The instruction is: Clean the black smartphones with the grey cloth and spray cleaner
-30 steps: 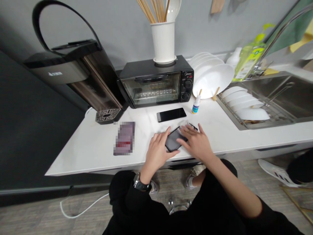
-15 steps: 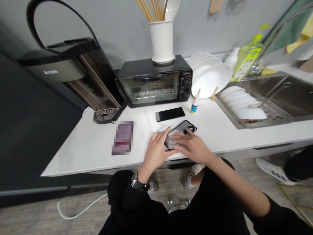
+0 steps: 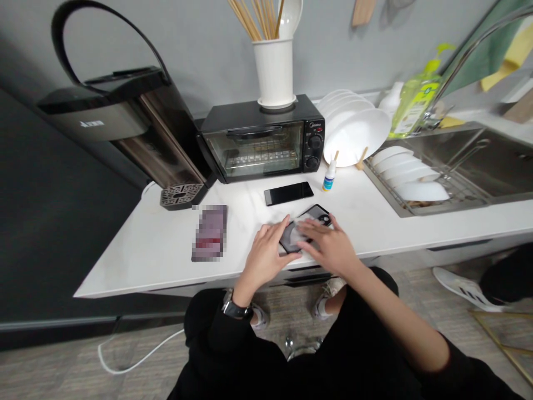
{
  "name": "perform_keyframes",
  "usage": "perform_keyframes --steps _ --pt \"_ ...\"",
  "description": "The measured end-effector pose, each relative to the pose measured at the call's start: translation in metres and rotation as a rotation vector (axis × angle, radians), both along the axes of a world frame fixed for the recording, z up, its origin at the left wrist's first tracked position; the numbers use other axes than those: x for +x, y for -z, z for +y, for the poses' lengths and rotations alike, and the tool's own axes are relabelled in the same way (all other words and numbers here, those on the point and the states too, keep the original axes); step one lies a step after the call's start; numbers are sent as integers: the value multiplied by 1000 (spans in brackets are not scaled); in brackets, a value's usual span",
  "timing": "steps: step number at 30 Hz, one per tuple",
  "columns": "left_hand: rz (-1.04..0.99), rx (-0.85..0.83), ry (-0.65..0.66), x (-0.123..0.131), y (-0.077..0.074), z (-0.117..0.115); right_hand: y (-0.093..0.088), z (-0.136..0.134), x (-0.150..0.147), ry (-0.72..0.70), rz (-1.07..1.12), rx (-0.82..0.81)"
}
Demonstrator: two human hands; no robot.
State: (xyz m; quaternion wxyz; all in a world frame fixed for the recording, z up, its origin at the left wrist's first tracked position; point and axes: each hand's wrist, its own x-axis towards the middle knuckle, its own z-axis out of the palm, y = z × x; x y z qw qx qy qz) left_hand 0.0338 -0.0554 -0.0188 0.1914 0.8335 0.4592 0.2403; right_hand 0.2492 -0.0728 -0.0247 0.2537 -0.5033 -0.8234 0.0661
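— Head view: left hand (image 3: 266, 254) steadies the dark phone (image 3: 306, 225) at the counter's (image 3: 158, 250) front edge, fingers gripping its side
— And the right hand (image 3: 328, 247)?
— Flat on top, pressing a pale cloth (image 3: 296, 233) on it

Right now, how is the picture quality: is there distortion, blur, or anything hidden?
Head view: wide-angle distortion bends the counter edge and tilts the water dispenser; a pixelated patch hides one item on the counter; the right hand looks slightly motion-blurred over the dark phone, the left hand is sharper; light is soft and even, with reflections on the toaster oven glass.
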Motion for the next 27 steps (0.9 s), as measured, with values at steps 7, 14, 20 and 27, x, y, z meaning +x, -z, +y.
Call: perform_keyframes --steps 7,14,20,27 --pt "59 25 -24 2 -1 -1 2 -6 -14 -157 -13 0" --pt "49 59 -39 2 4 2 0 8 4 83 -3 49" --pt "38 71 -58 2 2 1 0 4 -5 -154 -14 -26" --pt "65 64 -69 4 2 1 0 5 -7 -132 -34 14"
